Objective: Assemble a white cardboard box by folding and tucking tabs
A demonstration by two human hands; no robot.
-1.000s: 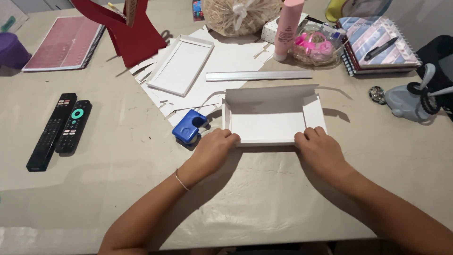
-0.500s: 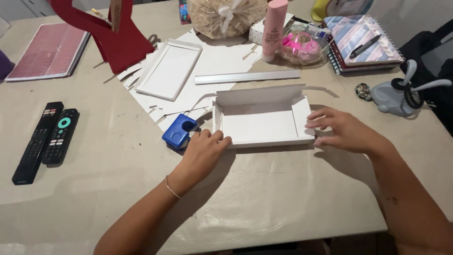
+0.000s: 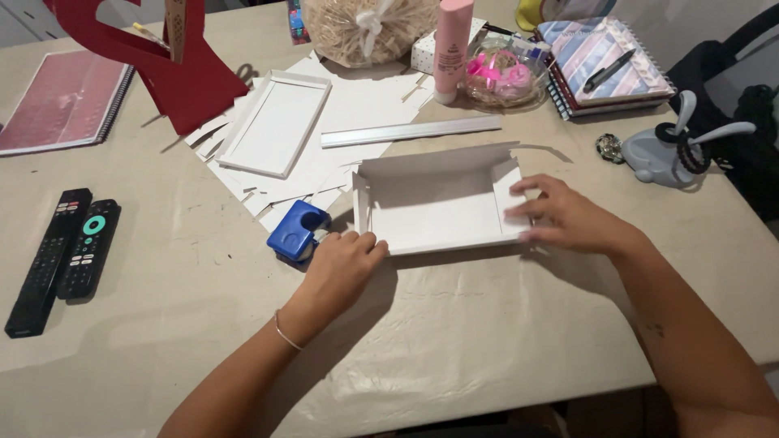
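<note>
Hands on the box [image 3: 434, 207], mid-desk [image 3: 487, 341]: left hand [image 3: 341, 264] pins the near-left corner, right hand [image 3: 560, 215] flattens the right flap (fingers spread). Best to press evenly along the crease.

bare forearms, thin bracelet [image 3: 286, 332] on left wrist, no sleeves

A beige table [image 3: 487, 341] carries everything. A folded white paper tray [image 3: 434, 207] lies between the hands, a blue punch [image 3: 296, 231] just beside the left hand [image 3: 341, 268], two black remotes [image 3: 61, 255] well left, a grey holder [image 3: 653, 158] beyond the right hand [image 3: 568, 217].
</note>
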